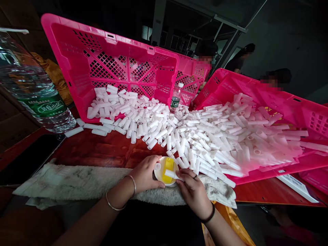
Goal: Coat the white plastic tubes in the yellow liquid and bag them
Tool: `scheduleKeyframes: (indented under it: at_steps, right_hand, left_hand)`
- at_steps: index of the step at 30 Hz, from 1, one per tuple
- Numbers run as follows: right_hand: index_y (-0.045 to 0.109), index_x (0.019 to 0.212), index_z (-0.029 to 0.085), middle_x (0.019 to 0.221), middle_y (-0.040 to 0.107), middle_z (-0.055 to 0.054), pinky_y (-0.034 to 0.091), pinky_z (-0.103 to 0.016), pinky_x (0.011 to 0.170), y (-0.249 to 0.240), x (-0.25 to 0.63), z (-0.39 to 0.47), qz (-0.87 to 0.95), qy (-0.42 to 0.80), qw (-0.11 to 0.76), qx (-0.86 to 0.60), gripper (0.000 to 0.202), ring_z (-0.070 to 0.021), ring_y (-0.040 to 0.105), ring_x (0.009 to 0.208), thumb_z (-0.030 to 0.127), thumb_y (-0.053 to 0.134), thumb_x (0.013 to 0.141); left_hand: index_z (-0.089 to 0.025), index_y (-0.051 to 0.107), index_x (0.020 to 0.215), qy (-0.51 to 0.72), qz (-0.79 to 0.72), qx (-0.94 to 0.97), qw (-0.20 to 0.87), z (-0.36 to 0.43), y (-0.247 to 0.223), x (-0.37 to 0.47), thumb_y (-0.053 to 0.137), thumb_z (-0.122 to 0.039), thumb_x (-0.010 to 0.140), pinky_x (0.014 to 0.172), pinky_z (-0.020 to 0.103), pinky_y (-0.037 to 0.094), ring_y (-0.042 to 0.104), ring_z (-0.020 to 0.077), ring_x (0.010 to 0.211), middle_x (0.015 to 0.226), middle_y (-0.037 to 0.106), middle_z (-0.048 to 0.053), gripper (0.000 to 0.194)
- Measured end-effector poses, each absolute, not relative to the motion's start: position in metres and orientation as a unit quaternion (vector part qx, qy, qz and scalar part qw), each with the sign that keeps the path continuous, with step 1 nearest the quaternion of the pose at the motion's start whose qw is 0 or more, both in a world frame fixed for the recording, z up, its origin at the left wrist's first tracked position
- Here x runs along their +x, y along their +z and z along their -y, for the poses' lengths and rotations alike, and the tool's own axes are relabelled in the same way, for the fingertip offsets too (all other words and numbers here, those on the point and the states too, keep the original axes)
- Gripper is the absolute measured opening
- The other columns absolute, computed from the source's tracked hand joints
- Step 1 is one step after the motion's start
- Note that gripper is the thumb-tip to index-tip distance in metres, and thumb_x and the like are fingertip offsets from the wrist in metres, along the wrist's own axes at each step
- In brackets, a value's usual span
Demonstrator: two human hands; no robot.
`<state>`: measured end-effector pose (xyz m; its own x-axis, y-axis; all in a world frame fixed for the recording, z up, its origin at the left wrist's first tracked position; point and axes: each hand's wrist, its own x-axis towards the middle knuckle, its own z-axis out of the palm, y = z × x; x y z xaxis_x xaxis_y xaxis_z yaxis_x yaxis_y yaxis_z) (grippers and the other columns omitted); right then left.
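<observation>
My left hand [146, 174], with a metal bangle at the wrist, curls around the left side of a small white bowl [158, 175]. A short white tube [157, 166] is held between its fingers at the rim. Bright yellow material [168, 166] lies inside the bowl, and a thin stick pokes out at the top. My right hand [192, 188] pinches another white tube [171, 174], whose far end is over the yellow material. Beneath the bowl and hands runs a grey-white towel [102, 181]. A large heap of white tubes [164, 126] lies just beyond.
Two pink crates [112, 37] [276, 95] lie tipped toward the heap. A small bottle [176, 97] stands among tubes. At left are a large water bottle [48, 102] and a dark flat object [28, 157]. Several people [239, 58] are in the background.
</observation>
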<state>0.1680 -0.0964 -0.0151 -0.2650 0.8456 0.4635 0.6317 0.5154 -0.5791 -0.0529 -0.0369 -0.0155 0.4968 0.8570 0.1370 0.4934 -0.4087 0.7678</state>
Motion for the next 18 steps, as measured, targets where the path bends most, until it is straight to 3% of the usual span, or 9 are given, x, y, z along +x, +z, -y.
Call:
scheduleKeyframes:
  at_steps: [4,8,11,14,16,18]
  right_hand:
    - [0.063,0.104,0.024,0.101,0.063,-0.009,0.052,-0.039,0.08,-0.022,0.168,0.097,0.814,0.092,0.386,-0.424,0.025,-0.0213,0.06,0.095,0.012,0.05,0.087]
    - [0.06,0.1,0.022,0.096,0.064,-0.009,0.053,-0.035,0.076,-0.012,0.161,0.097,0.687,0.229,0.486,-0.489,0.015,-0.0204,0.062,0.088,0.026,0.055,0.087]
    - [0.06,0.098,0.02,0.079,0.063,-0.004,0.052,-0.028,0.062,0.004,0.154,0.099,0.58,0.35,0.52,-0.52,0.023,-0.0157,0.06,0.068,0.039,0.058,0.084]
    - [0.06,0.094,0.018,0.064,0.057,0.001,0.046,-0.023,0.05,0.022,0.149,0.1,0.549,0.442,0.478,-0.525,0.031,-0.0121,0.053,0.054,0.046,0.06,0.081]
    - [0.06,0.087,0.017,0.059,0.052,0.003,0.041,-0.021,0.046,0.033,0.147,0.1,0.572,0.453,0.433,-0.529,0.029,-0.0104,0.047,0.05,0.046,0.056,0.084]
    - [0.057,0.074,0.018,0.058,0.048,0.002,0.038,-0.022,0.047,0.041,0.146,0.101,0.637,0.383,0.408,-0.53,0.029,-0.01,0.044,0.05,0.042,0.048,0.088]
  left_hand:
    - [-0.021,0.046,0.107,0.291,-0.407,0.815,0.292,0.039,-0.012,-0.053,0.081,-0.037,0.052,0.099,0.046,0.04,0.044,0.0323,0.119,0.126,0.049,0.012,0.067]
    - [-0.017,0.046,0.105,0.298,-0.406,0.832,0.234,0.044,0.001,-0.057,0.048,-0.026,0.085,0.092,0.041,0.044,0.051,0.0258,0.109,0.112,0.054,0.013,0.022]
    - [-0.019,0.049,0.11,0.247,-0.384,0.869,0.191,0.048,0.015,-0.058,0.039,-0.02,0.09,0.082,0.036,0.048,0.057,0.0215,0.092,0.101,0.059,0.008,0.022]
    - [-0.021,0.053,0.11,0.211,-0.366,0.901,0.093,0.053,0.03,-0.056,0.043,-0.018,0.089,0.082,0.039,0.046,0.057,0.0232,0.089,0.096,0.062,0.006,0.024]
    - [-0.022,0.056,0.107,0.19,-0.36,0.912,0.058,0.059,0.039,-0.052,0.045,-0.02,0.09,0.078,0.041,0.046,0.057,0.025,0.085,0.09,0.063,0.006,0.021]
    - [-0.021,0.057,0.104,0.184,-0.352,0.913,0.094,0.068,0.045,-0.046,0.047,-0.025,0.089,0.073,0.04,0.046,0.058,0.0257,0.082,0.087,0.064,0.006,0.018]
